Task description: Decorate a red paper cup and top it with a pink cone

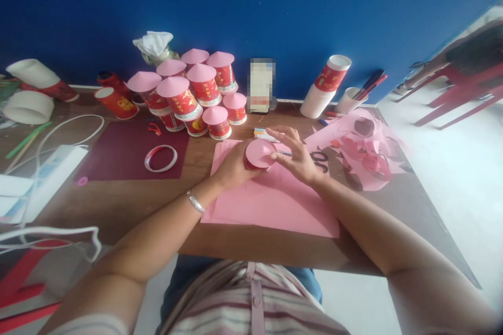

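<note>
While the left grip [234, 164] clasps a red cup [249, 165], the spread right grip [295, 157] touches its pink cone [259, 153].

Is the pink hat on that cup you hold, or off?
On: the pink hat sits over the red cup, which peeks out below.

Soft, diffuse light left the blue wall [251, 10] dim at the far side, darkest toward its far-left part, while the white floor [451, 167] on the right was bright and nearly washed out. A faint shadow fell on the pink sheets [275, 209] near the right hand [294, 154]. Blur smeared the white cable [51, 230] near left and the red stool [458, 84] far right; wide-angle distortion stretched the edges. Pixelation masked the phone [261, 86].
</note>
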Available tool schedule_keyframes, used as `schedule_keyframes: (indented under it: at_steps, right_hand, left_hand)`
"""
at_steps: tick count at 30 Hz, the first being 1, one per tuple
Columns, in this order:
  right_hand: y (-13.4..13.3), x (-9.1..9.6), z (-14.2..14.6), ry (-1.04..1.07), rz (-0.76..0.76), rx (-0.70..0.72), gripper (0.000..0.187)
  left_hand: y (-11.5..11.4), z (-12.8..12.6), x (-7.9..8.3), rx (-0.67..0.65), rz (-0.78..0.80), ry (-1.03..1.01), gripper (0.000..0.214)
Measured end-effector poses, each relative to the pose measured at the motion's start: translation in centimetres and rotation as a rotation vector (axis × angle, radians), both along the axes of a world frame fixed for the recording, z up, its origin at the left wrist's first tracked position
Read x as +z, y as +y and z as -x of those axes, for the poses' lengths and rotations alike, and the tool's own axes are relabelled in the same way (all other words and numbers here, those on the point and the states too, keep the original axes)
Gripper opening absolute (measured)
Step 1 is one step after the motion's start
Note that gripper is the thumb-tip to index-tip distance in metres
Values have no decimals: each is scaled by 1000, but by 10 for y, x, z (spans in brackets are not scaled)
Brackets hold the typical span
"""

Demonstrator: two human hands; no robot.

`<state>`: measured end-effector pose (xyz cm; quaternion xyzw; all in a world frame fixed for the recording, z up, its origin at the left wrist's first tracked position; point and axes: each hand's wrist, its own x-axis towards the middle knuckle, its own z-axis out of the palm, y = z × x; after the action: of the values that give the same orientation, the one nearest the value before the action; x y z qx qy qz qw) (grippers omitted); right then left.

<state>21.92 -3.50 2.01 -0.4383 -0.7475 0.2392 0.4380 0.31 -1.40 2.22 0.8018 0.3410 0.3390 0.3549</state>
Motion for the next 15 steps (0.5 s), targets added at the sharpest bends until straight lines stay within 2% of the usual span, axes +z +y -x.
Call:
schedule_keyframes:
  at_steps: [3,6,11,14,15]
  right_hand:
    - [-3,-1,8,-81,-93,-18,61]
    - [-4,-1,15,-120,-112,-24,64]
    - [-3,0,22,-136,-67,-41,63]
    - [-3,1,26,-133,-77,-52,60]
    - [-3,1,26,-135,-76,-56,59]
  left_hand:
    - [0,1,-5,175,-72,62,67]
    - [0,1,-13,293,-97,112,73]
    - [-1,-4,-24,329,-88,142,65]
    - [1,-5,-30,336,-97,150,73]
    - [2,-3,-31,303,-116,147,77]
